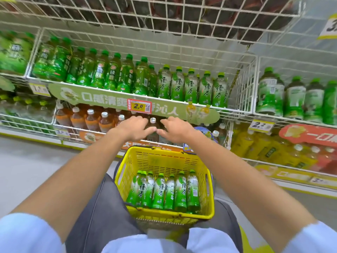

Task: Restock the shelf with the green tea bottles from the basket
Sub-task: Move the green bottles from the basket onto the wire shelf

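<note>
Head view: my left hand (133,127), right hand (176,129) hovering empty, fingers relaxed, above basket (164,157) far edge; green tea bottles (164,190) lying below, nearer me, caps pointing away.

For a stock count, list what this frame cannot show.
Head view:
- Shelf rows behind the front green tea bottles: hidden by them.
- Basket: anything under its top layer is covered.
- Brown bottle label: blocked by left hand and right hand.
- Price tag small print: too small.
</note>
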`<state>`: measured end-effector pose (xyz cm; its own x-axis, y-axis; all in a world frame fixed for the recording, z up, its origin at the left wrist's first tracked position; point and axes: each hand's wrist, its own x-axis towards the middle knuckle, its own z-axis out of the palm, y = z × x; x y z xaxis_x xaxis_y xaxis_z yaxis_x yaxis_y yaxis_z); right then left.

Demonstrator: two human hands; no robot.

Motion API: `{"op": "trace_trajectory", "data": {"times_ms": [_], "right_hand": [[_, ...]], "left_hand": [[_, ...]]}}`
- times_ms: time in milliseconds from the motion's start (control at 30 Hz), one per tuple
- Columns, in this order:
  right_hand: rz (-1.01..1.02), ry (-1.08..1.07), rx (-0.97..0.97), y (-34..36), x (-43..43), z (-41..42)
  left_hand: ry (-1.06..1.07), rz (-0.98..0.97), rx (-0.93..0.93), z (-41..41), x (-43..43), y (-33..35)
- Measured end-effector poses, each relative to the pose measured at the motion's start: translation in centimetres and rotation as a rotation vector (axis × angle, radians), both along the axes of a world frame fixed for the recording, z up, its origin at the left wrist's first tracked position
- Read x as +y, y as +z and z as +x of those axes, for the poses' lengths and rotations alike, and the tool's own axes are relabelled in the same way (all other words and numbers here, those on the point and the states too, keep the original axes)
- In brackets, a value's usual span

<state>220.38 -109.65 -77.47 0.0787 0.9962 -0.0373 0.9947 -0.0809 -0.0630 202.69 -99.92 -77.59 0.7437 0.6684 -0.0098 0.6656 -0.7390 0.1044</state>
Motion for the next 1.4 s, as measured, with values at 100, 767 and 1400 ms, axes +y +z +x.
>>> {"op": "trace_trajectory", "data": {"times_ms": [100, 767, 1400], "right_hand": [[-0.086, -0.025, 0.037, -4.4, -0.4, 0.1], [-0.567, -0.242, 0.190, -23.9, -1.2, 6.3], [-0.702, -0.484, 0.193, -29.7, 3.0, 8.6]], "left_hand": [[-0.002, -0.078, 0.057, 0.3, -0.1, -4.0], [0.141, -0.579, 0.340, 1.1, 3.7, -24.2], [0.487, -0.750, 0.324, 3.2, 3.6, -30.8]]}}
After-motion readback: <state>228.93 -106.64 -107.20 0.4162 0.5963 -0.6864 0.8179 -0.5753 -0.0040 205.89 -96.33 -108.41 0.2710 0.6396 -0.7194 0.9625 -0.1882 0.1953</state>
